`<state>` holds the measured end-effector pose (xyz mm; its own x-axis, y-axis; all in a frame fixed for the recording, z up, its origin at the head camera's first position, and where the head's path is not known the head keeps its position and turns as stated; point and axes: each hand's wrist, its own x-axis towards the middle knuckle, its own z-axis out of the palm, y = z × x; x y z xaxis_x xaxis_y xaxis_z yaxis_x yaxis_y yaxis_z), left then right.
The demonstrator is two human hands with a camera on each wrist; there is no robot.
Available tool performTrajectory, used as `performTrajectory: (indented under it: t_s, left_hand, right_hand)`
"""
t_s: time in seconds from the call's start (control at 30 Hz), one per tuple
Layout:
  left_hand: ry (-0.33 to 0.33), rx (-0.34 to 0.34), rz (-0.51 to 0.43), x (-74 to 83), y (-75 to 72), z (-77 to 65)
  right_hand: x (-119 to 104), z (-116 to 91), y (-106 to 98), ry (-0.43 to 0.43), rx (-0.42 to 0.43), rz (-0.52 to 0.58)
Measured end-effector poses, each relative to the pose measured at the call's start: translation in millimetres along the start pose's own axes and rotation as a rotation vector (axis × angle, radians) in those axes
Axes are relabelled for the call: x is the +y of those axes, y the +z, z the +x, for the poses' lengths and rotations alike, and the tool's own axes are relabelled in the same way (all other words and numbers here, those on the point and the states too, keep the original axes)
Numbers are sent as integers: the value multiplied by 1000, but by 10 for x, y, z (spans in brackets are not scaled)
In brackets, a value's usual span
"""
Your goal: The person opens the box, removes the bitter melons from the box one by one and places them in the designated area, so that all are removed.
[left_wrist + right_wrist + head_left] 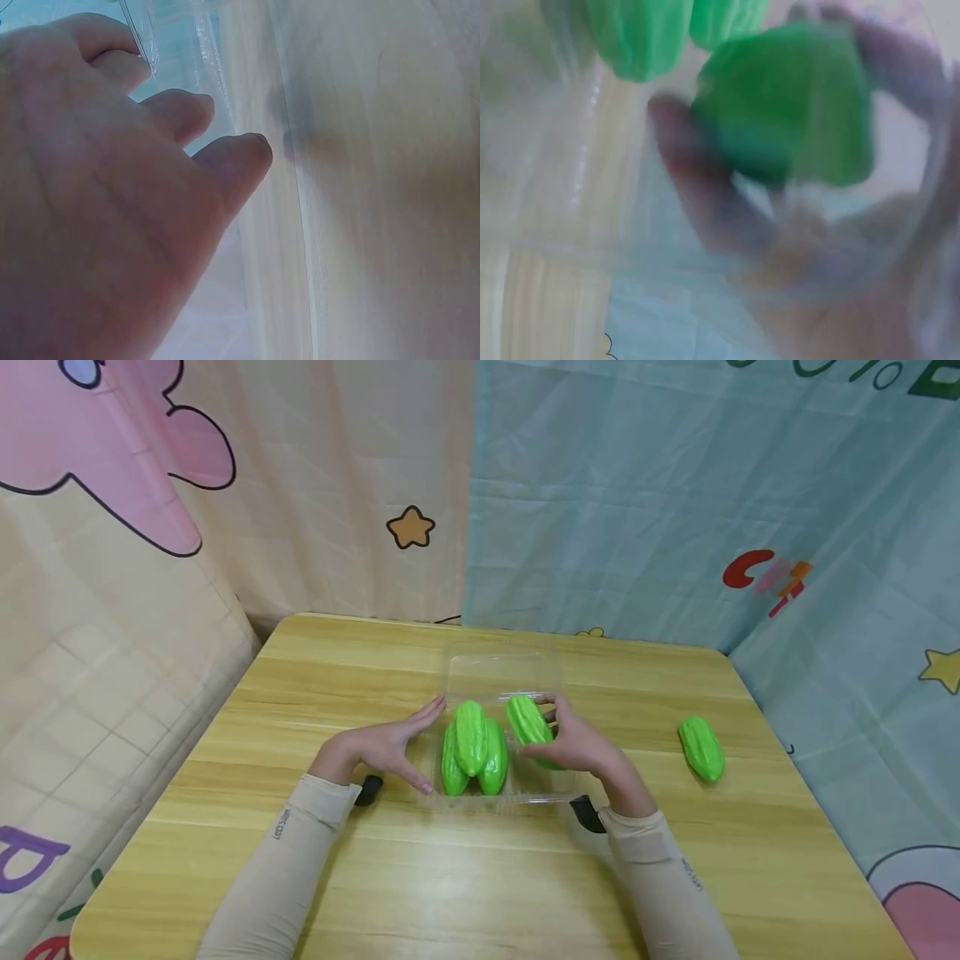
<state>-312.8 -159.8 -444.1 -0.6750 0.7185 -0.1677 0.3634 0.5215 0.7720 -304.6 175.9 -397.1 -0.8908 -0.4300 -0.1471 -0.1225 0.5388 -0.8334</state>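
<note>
A clear plastic clamshell box (536,787) stands on the table with its lid (501,670) raised at the back. In its left part several shiny green ridged gourds (471,737) are piled, one on top of the others. My right hand (577,742) holds another green ridged gourd (527,718) between thumb and fingers, tilted, over the box's right part. The right wrist view shows this gourd (780,105) blurred, seen past clear plastic. My left hand (382,748) is spread at the box's left side, fingers fairly straight; contact with the wall is unclear.
One more green gourd (702,749) lies on the wooden table (300,677) at the right. Printed curtains (600,527) hang behind the table and along both its sides. Dark wrist straps (588,814) show below the hands.
</note>
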Motion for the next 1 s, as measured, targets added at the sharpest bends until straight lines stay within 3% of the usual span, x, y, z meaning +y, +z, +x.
performTrajectory:
  t_s: [0.4,0.67,1.0]
  left_hand:
    - [-19,0,13,-7,8,0]
    - [-11,18,15,11,-10,18]
    - [-13,23,-11,16,-9,-11]
  right_hand:
    - [-50,-134,-196,-2,3,112]
    - [-23,-315,-543,-5,27,188]
    - [111,-419,-795,114,175,70]
